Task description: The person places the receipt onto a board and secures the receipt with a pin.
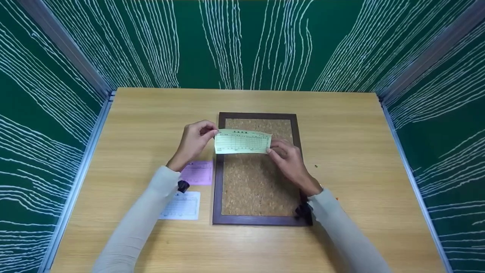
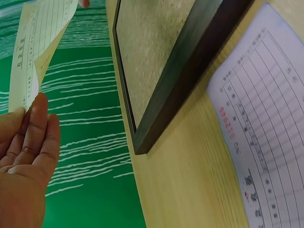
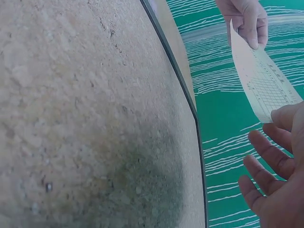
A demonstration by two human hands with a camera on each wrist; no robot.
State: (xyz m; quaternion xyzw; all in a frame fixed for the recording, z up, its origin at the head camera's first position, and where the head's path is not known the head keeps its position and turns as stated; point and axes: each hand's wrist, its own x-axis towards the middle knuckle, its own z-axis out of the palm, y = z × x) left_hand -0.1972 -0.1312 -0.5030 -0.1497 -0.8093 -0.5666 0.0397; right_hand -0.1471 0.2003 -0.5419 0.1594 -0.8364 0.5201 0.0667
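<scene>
A pale green printed form slip (image 1: 242,141) is held up above the upper part of a cork board (image 1: 257,185) with a dark brown frame. My left hand (image 1: 195,140) pinches the slip's left end between thumb and fingers. At the lower right corner, my right hand (image 1: 290,161) pinches it between thumb and forefinger; its other fingers are spread apart in the right wrist view. The slip (image 2: 42,47) looks bent in the left wrist view, and some of its printed grid (image 3: 270,88) shows in the right wrist view.
Left of the board lie a pink slip (image 1: 199,173) and a light blue slip (image 1: 185,206), both partly behind my left forearm. Tiny bits, one dark (image 1: 316,165) and one orange (image 1: 337,198), lie on the wooden table (image 1: 352,125). Green panels (image 1: 333,22) surround the table.
</scene>
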